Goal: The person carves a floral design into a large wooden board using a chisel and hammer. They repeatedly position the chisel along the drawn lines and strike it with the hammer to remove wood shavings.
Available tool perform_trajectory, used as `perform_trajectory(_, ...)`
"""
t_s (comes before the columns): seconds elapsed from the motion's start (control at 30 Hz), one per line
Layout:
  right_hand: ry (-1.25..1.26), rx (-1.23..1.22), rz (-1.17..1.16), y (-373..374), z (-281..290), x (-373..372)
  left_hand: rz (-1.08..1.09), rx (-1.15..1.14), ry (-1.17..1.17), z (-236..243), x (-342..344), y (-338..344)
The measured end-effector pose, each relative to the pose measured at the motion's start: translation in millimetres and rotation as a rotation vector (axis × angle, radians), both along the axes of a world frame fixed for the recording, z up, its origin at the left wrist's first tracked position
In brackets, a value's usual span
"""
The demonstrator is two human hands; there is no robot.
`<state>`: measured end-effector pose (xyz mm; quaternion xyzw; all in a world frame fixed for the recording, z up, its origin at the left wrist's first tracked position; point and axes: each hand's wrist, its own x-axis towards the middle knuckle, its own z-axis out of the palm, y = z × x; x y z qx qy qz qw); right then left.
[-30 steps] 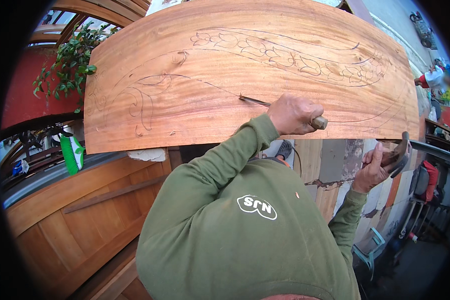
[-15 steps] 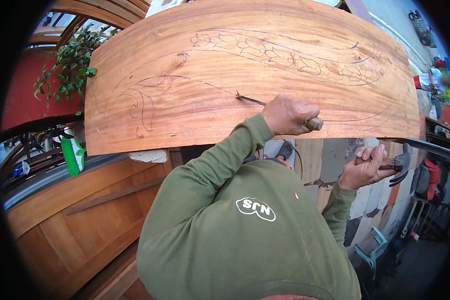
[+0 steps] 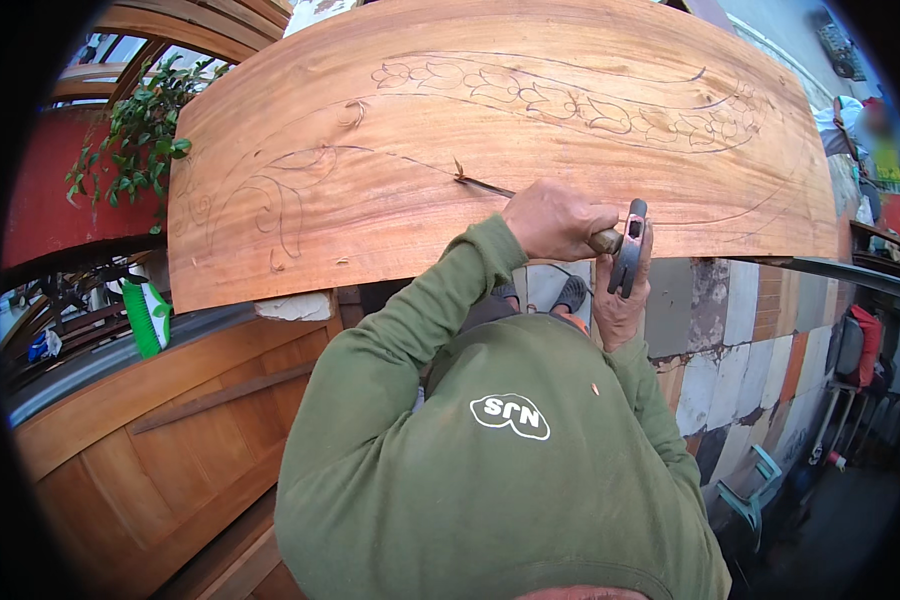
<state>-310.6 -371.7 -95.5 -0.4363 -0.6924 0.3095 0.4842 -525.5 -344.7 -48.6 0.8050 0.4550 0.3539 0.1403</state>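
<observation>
A broad wooden panel (image 3: 390, 225) spreads before me, with pencilled leaf and scroll outlines and a few carved dark lines. My left hand (image 3: 552, 220) is wrapped around a carving chisel (image 3: 485, 186), held low and slanted, its tip in the wood on a curved line. A small curl of wood shaving (image 3: 459, 168) stands at that tip. Closed around a hammer (image 3: 628, 255), my right hand (image 3: 625, 310) is at the panel's near edge. The hammer's head is right at the butt of the chisel handle; whether they touch I cannot tell. Most of the hammer's handle is hidden.
A leafy plant (image 3: 140, 130) hangs beside the panel's left end. Below it are a green brush (image 3: 148, 315) and a panelled wooden door (image 3: 190, 410). Patchwork tiles (image 3: 730, 360) cover the floor at right, near a pale chair (image 3: 755, 490). Another person (image 3: 885, 150) is at the far right.
My right hand has swung the hammer leftward from out at the right to the chisel's butt. The chisel and my left hand sit slightly further left, and the shaving looks taller.
</observation>
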Motion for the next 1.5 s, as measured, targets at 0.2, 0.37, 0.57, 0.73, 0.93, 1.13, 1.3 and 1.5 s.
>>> perform_trajectory(0.2,0.172,-0.367,-0.026,43,-14,40,-0.075,0.133,0.017,27,-16,-62)
perform_trajectory(0.37,0.497,-0.526,-0.054,113,-3,35,0.019,0.240,-0.052,87,36,-109)
perform_trajectory(0.57,0.503,-0.469,-0.037,109,-6,34,0.742,-0.256,0.105,23,-13,-123)
perform_trajectory(0.73,0.399,-0.449,0.011,110,-24,36,1.098,-0.259,0.200,-11,-56,-100)
perform_trajectory(0.93,0.474,-0.472,0.045,118,-19,41,1.115,-0.535,0.151,-20,-84,-60)
perform_trajectory(1.13,0.389,-0.542,0.164,121,-23,45,1.184,-0.471,0.173,-37,-84,-62)
perform_trajectory(1.3,0.314,-0.324,0.154,126,-24,53,1.189,-0.395,0.301,-30,-72,-50)
perform_trajectory(1.5,0.227,-0.369,0.177,119,-6,58,1.582,-0.379,0.225,-12,-104,-143)
